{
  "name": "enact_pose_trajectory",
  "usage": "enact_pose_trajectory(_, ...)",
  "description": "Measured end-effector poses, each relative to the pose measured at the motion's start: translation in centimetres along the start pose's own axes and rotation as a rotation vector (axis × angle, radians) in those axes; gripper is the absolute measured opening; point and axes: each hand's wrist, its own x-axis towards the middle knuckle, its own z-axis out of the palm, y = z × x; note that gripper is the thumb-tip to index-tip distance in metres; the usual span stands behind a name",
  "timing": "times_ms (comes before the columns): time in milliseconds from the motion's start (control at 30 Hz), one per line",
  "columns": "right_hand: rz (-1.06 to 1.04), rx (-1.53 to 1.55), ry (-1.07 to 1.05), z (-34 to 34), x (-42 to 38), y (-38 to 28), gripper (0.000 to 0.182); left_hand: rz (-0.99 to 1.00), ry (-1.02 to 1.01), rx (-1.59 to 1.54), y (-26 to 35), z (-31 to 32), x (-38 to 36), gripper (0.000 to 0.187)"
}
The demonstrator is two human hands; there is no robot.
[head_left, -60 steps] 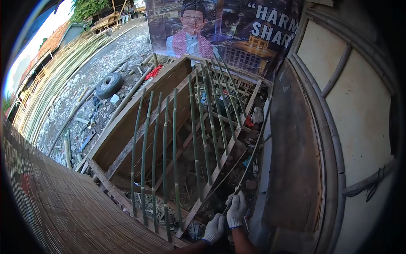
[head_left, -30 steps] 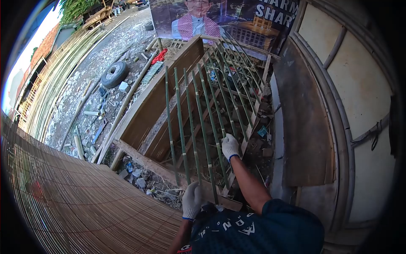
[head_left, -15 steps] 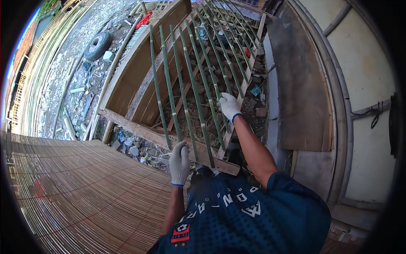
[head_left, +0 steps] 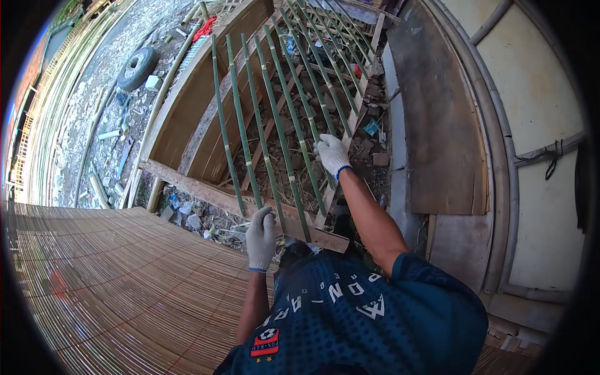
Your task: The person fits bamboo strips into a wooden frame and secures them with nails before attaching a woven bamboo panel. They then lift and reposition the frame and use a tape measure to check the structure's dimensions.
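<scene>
Several green bamboo strips (head_left: 269, 94) lie side by side across a wooden frame (head_left: 206, 190). My left hand (head_left: 260, 239), in a pale knit glove, is at the near end of one strip by the frame's front board, its fingers curled; whether they grip the strip is hard to tell. Farther right, my right hand (head_left: 332, 154), gloved the same way, has its fingers curled at a strip near the frame's right side rail. Its fingertips are partly hidden against the strip.
A slatted bamboo mat (head_left: 125, 269) spreads at the lower left. Beyond the frame's left side are a tire (head_left: 137, 68), a red cloth (head_left: 204, 29) and scattered litter. A brown board (head_left: 440, 119) leans against the wall at the right.
The view has shifted slightly, so the frame and strips appear a little farther left. Both hands keep nearly the same places relative to the strips.
</scene>
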Motion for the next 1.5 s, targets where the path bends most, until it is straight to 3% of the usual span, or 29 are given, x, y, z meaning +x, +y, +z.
enact_pose_trajectory(267,-0.070,-0.068,0.060,0.3,0.9,1.9,0.040,0.000,0.013,0.015,0.5,-0.3,-0.1,0.028)
enact_pose_trajectory(367,-0.185,-0.153,0.104,0.6,2.9,5.3,0.040,0.002,0.017,0.020,0.7,-0.5,-0.1,0.029)
enact_pose_trajectory(567,-0.160,-0.269,0.067,0.1,0.6,2.4,0.045,0.006,0.058,0.004,1.2,-0.9,-0.1,0.030)
enact_pose_trajectory(667,-0.333,-0.314,0.193,0.3,-1.7,1.4,0.044,0.022,0.088,0.035,1.3,-1.4,-0.2,0.029)
enact_pose_trajectory(900,-0.482,-0.478,0.296,-0.6,-9.9,-1.4,0.050,-0.047,0.228,-0.076,0.8,-3.5,-0.4,0.029)
enact_pose_trajectory(1067,-0.558,-0.578,0.318,-1.4,-15.5,0.2,0.053,-0.060,0.361,-0.165,-2.0,-6.5,-0.9,0.030)
enact_pose_trajectory(1333,-0.431,-0.591,0.337,-0.8,-17.9,3.7,0.047,-0.162,0.544,-0.192,-10.1,-11.9,-2.1,0.034)
enact_pose_trajectory(1500,-0.415,-0.573,0.385,-0.5,-16.8,3.7,0.042,-0.420,0.586,-0.319,-18.3,-13.5,-5.4,0.033)
